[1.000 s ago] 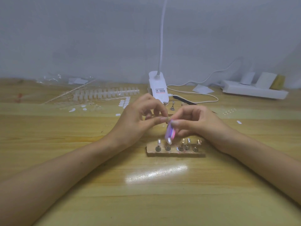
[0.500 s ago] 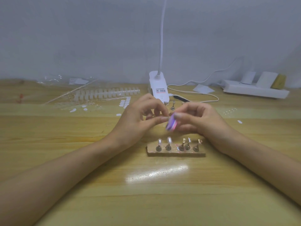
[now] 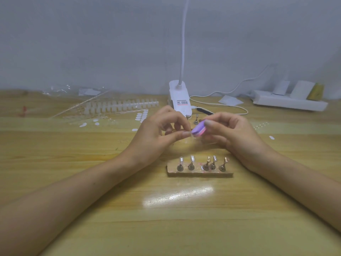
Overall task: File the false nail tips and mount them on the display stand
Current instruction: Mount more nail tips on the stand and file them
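Observation:
My left hand (image 3: 158, 133) pinches a small clear false nail tip (image 3: 187, 140) between thumb and fingers. Against that tip my right hand (image 3: 232, 133) grips a purple and pink nail file block (image 3: 199, 130). Both hands hover just behind the wooden display stand (image 3: 200, 173), which carries several small metal holders. The two left holders bear clear nail tips (image 3: 181, 160); the three on the right show bare clips.
A white clip lamp base (image 3: 180, 100) with its cable stands behind the hands. Strips of clear nail tips (image 3: 120, 106) and white adhesive tabs (image 3: 142, 115) lie at the back left. A white power strip (image 3: 287, 101) sits back right. One loose metal holder (image 3: 196, 120) stands near the lamp.
The file block in my right hand has risen from low in front of the stand to level with my left fingertips. My left hand has stayed nearly still.

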